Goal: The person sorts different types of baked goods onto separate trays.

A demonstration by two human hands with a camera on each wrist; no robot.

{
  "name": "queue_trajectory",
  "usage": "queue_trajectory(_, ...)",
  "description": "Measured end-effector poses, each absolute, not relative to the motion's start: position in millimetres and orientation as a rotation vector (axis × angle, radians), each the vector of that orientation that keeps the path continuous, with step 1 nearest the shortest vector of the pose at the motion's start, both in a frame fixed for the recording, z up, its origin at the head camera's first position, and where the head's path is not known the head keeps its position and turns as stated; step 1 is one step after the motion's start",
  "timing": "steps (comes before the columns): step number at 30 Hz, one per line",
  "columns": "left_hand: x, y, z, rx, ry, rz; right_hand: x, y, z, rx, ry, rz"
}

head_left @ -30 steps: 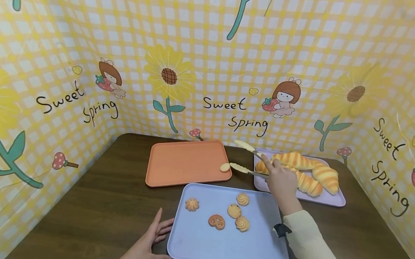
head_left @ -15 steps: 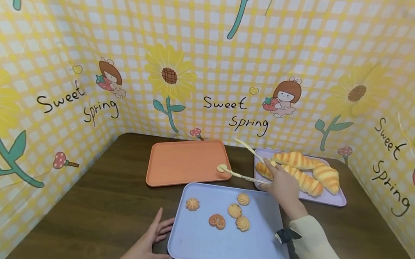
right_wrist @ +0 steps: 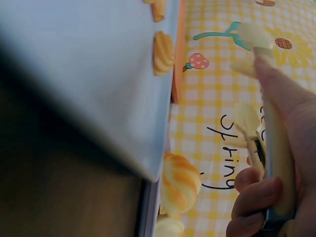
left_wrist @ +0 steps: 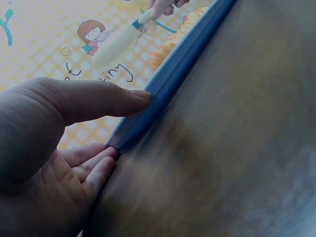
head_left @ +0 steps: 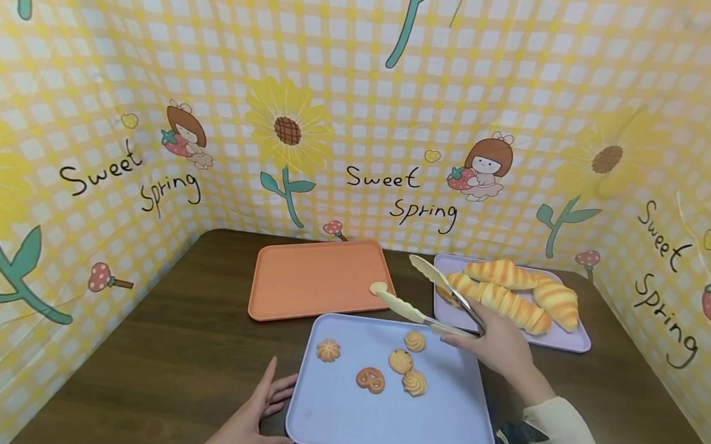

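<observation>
My right hand (head_left: pixel 496 343) holds a pair of tongs (head_left: pixel 454 291) with cream tips and metal arms. The arms stand spread apart, with nothing visible between them. The lower tip lies close to a small pale oval piece (head_left: pixel 379 288) at the right side of the orange tray (head_left: pixel 310 283); its kind and whether they touch cannot be told. My left hand (head_left: pixel 255 414) rests against the left edge of the blue tray (head_left: pixel 345 426), thumb and fingertips touching the rim (left_wrist: pixel 153 101). On that tray lie a pretzel cookie (head_left: pixel 371 380), a star-shaped cookie (head_left: pixel 328 350) and other round cookies (head_left: pixel 415 383).
A lilac tray (head_left: pixel 578 341) at the back right bears several striped bread rolls (head_left: pixel 514 307). The trays stand on a dark wooden table (head_left: pixel 162 346). A yellow checked cloth (head_left: pixel 361 115) hangs behind the table and along its sides.
My right hand has drawn back toward me and slightly right, and the tongs have turned. The pale oval piece has shifted slightly left. My left hand stays at the blue tray.
</observation>
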State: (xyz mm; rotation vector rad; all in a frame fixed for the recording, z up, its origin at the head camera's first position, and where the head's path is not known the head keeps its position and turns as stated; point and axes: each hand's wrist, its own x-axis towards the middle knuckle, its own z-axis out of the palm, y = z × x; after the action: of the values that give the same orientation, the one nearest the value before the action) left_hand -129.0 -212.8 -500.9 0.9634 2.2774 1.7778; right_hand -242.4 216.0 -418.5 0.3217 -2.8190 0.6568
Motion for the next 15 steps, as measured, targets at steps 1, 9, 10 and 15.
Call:
queue_trajectory(1, -129.1, -213.0, -500.7, 0.963, 2.274, 1.778, -239.5, 217.7, -419.6, 0.317, -2.816, 0.648)
queue_trajectory(9, -128.8, -213.1, -497.1, 0.912, 2.229, 1.778, -211.0, 238.4, -428.4, 0.290, -2.914, 0.540)
queue_trajectory(10, -128.8, -213.0, -496.9, 0.911, 2.228, 1.778, -207.2, 241.7, -429.9, 0.302, -2.923, 0.523)
queue_trajectory(15, -129.0, -213.4, -495.7, 0.897, 2.228, 1.774, -190.9, 257.7, -439.7, 0.371, -2.916, 0.469)
